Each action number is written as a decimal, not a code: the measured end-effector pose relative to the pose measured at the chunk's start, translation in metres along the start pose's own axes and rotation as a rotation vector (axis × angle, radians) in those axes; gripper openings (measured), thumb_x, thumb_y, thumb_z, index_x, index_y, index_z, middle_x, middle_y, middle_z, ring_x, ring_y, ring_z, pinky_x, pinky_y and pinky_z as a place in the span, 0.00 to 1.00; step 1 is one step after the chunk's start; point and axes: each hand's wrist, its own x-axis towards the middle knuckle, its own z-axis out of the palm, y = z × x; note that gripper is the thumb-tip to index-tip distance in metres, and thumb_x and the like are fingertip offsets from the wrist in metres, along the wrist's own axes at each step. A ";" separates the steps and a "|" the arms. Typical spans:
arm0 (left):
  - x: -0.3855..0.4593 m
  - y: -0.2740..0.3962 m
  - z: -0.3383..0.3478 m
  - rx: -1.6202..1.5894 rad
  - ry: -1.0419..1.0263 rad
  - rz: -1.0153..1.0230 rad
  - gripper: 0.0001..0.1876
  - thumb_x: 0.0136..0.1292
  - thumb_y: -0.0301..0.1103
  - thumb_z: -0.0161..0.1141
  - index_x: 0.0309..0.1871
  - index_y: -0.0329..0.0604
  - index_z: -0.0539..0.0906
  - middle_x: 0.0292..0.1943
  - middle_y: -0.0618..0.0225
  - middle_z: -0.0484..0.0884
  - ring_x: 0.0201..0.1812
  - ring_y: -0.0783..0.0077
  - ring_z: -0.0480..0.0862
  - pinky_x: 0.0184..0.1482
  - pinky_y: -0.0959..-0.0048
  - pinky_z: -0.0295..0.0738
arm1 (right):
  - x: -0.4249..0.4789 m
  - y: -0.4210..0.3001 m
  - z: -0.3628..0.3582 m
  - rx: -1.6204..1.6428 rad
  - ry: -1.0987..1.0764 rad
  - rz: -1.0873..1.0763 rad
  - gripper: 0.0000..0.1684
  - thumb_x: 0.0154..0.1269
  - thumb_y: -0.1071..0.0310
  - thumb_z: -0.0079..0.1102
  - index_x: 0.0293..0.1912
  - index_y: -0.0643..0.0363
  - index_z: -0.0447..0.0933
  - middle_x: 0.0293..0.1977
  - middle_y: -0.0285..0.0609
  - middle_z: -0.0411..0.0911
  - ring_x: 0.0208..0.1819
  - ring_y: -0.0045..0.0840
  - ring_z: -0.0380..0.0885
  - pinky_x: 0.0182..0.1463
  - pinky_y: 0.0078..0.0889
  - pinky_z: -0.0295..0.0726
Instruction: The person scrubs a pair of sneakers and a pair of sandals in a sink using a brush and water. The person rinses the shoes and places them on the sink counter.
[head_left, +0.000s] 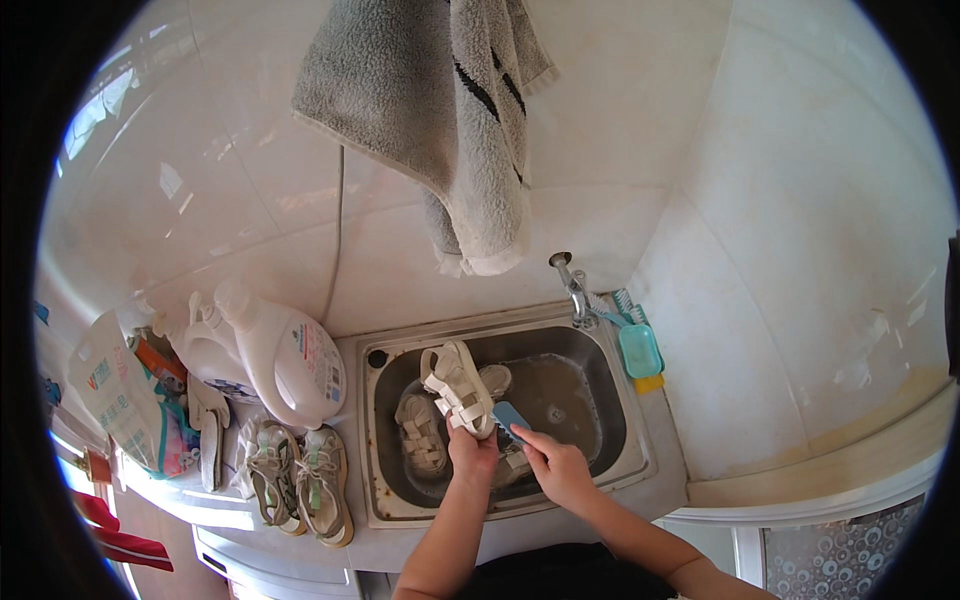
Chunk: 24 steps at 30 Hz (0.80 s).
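My left hand (472, 452) grips a white strappy sandal (459, 386) by one end, holding it up over a steel sink (645, 450). In my right hand (553, 461) is a blue scrub brush (511, 421), its bristles against or close beside the sandal's sole edge; contact is hard to tell. Below, a second pale sandal (420, 435) rests in the murky water (555, 382) at the sink's left. Another pale shoe (496, 380) shows partly behind the held sandal. Part of a further pale item (511, 466) lies beneath my hands, mostly hidden.
A chrome tap (578, 296) stands at the back right, beside a teal soap dish (640, 351) and brushes. Left of the sink are grey sneakers (322, 484), white detergent jugs (289, 360), insoles (210, 442) and a plastic bag (120, 397). A grey towel (405, 97) hangs above.
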 end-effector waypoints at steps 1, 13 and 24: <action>0.001 -0.001 -0.001 -0.020 -0.024 -0.051 0.16 0.71 0.28 0.40 0.59 0.51 0.69 0.50 0.67 0.78 0.49 0.65 0.81 0.46 0.65 0.81 | -0.001 -0.001 0.003 -0.012 0.012 0.002 0.21 0.66 0.69 0.54 0.58 0.41 0.76 0.29 0.45 0.81 0.26 0.37 0.79 0.31 0.33 0.77; -0.028 -0.008 0.006 0.067 -0.016 -0.064 0.12 0.73 0.31 0.43 0.55 0.47 0.73 0.46 0.70 0.80 0.43 0.72 0.82 0.42 0.72 0.82 | 0.004 -0.007 0.003 -0.204 -0.027 0.043 0.24 0.65 0.69 0.53 0.59 0.37 0.75 0.26 0.48 0.79 0.26 0.43 0.79 0.28 0.40 0.77; -0.035 -0.010 0.003 0.150 -0.096 -0.070 0.15 0.74 0.38 0.40 0.57 0.48 0.72 0.45 0.70 0.80 0.46 0.71 0.82 0.46 0.69 0.81 | 0.013 -0.009 0.005 -0.266 0.001 0.000 0.22 0.66 0.66 0.52 0.58 0.36 0.75 0.23 0.48 0.79 0.24 0.42 0.79 0.28 0.43 0.77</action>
